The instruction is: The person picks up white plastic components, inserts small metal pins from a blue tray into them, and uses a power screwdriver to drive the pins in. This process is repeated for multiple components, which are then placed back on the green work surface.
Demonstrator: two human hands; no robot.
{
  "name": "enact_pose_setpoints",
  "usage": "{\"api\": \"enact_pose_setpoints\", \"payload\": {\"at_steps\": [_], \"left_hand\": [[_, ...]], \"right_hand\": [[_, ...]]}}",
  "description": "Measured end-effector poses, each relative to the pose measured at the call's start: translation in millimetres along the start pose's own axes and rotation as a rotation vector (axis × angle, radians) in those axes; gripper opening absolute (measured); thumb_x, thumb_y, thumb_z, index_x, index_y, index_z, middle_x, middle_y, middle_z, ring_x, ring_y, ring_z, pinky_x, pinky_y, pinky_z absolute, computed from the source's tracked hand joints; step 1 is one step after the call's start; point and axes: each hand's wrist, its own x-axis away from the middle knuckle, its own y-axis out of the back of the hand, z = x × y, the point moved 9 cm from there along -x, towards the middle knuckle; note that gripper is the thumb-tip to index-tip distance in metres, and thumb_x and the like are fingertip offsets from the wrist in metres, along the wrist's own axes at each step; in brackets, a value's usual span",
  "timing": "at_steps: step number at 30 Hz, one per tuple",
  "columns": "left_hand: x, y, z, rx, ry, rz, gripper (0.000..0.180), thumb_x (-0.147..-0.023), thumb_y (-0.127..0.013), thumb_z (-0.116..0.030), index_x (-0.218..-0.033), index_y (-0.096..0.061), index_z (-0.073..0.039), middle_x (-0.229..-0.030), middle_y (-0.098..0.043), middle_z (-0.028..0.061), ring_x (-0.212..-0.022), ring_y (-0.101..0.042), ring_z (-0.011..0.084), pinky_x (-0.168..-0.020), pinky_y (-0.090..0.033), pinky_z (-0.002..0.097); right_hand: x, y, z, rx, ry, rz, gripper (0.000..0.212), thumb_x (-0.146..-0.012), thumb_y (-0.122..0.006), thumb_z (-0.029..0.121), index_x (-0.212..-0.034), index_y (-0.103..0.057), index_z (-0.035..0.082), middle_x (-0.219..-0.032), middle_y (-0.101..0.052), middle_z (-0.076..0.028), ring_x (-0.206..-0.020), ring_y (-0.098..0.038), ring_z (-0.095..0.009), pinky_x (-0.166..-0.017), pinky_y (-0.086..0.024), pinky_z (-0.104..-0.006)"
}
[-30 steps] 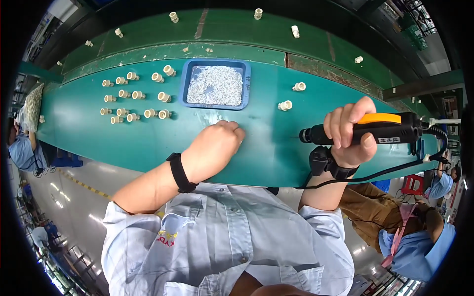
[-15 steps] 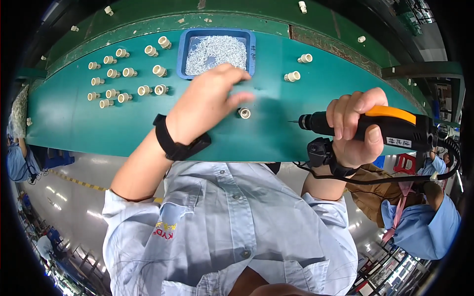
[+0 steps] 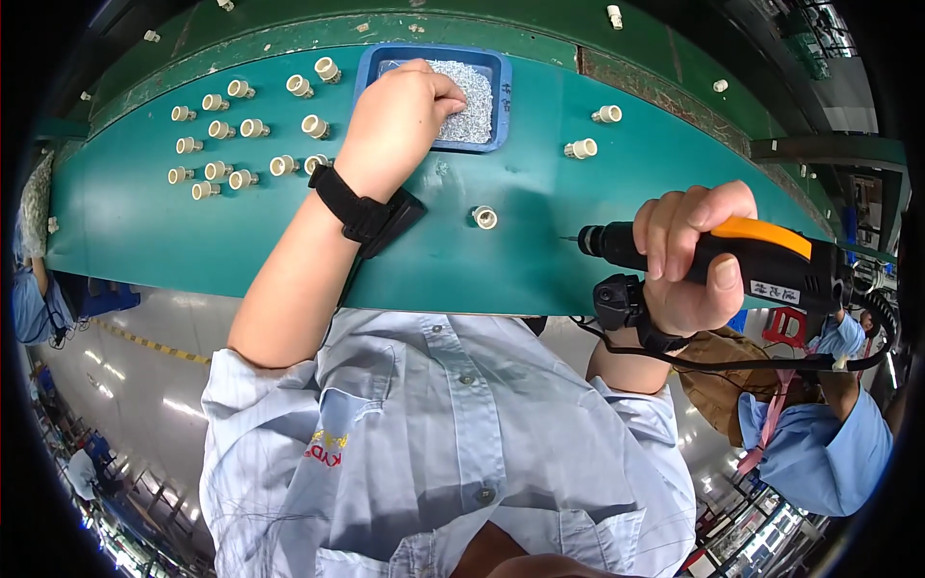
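Observation:
My left hand (image 3: 409,111) reaches into a blue tray (image 3: 501,111) filled with tiny silvery pieces (image 3: 470,116). Its thumb and fingers are pinched together above the heap, and whatever lies between them is hidden. A black and orange electric screwdriver (image 3: 790,252) is gripped in my right hand (image 3: 699,255), its thin bit pointing left over the table. Between the two hands, one cream lamp-holder-like socket (image 3: 485,218) with a metal end sits on the green mat, its round mouth facing me.
Several similar sockets (image 3: 254,127) stand in loose rows at the left. Two more, one of them a nearer socket (image 3: 581,148), lie at the right. A dark cable (image 3: 752,364) curls below the screwdriver. Another person (image 3: 809,443) in blue is at the lower right.
My left hand has moved up and away from the single socket into the tray, and its fingers have closed into a pinch. My right hand keeps the screwdriver almost in place.

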Motion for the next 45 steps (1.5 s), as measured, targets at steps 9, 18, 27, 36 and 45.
{"api": "enact_pose_setpoints", "payload": {"at_steps": [9, 18, 27, 36, 45], "left_hand": [[6.6, 16.4, -17.9, -0.182, -0.206, -0.202, 0.011, -0.082, -0.067, -0.014, -0.087, -0.071, -0.004, -0.084, -0.066, 0.0114, -0.081, -0.063, 0.0328, -0.074, -0.051, 0.0415], [19.6, 19.4, -16.2, 0.271, 0.041, -0.127, 0.011, -0.083, -0.069, -0.004, -0.094, -0.07, -0.003, -0.085, -0.069, 0.0114, -0.077, -0.068, 0.0249, -0.068, -0.053, 0.0321], [71.2, -18.5, -50.2, 0.638, 0.089, 0.245, 0.012, -0.076, -0.075, -0.004, -0.087, -0.071, -0.005, -0.079, -0.066, 0.0072, -0.077, -0.064, 0.0211, -0.069, -0.051, 0.0312], [84.7, -7.3, -61.7, 0.436, -0.099, 0.124, 0.017, -0.067, -0.08, -0.003, -0.081, -0.073, -0.009, -0.083, -0.06, 0.0019, -0.085, -0.055, 0.0201, -0.079, -0.043, 0.0312], [86.2, -1.8, -67.2, 0.314, -0.125, 0.049, 0.016, -0.065, -0.082, -0.01, -0.076, -0.071, -0.008, -0.082, -0.06, 0.0019, -0.082, -0.053, 0.0234, -0.076, -0.044, 0.0341]], "right_hand": [[-6.5, -6.8, -2.3, 0.024, 0.0, -0.032, 0.044, -0.084, -0.073, 0.033, -0.099, -0.051, -0.002, -0.057, -0.048, -0.001, -0.046, -0.046, -0.011, -0.047, -0.04, -0.0262], [-8.5, -24.7, 3.3, 0.043, 0.051, 0.022, 0.034, -0.089, -0.061, 0.034, -0.1, -0.05, 0.003, -0.058, -0.046, 0.001, -0.048, -0.043, -0.01, -0.05, -0.036, -0.0266], [-5.5, -37.4, 20.5, -0.116, 0.154, 0.049, 0.035, -0.093, -0.057, 0.036, -0.103, -0.049, 0.004, -0.066, -0.05, 0.001, -0.055, -0.047, -0.01, -0.054, -0.037, -0.0261], [4.8, -48.5, 18.0, -0.087, 0.122, 0.137, 0.041, -0.09, -0.066, 0.039, -0.104, -0.047, 0.006, -0.068, -0.056, -0.002, -0.058, -0.054, -0.015, -0.056, -0.043, -0.0301], [6.5, -55.4, 17.3, -0.042, 0.174, 0.135, 0.043, -0.089, -0.067, 0.039, -0.106, -0.047, 0.005, -0.068, -0.056, -0.002, -0.056, -0.053, -0.014, -0.053, -0.043, -0.0303]]}}
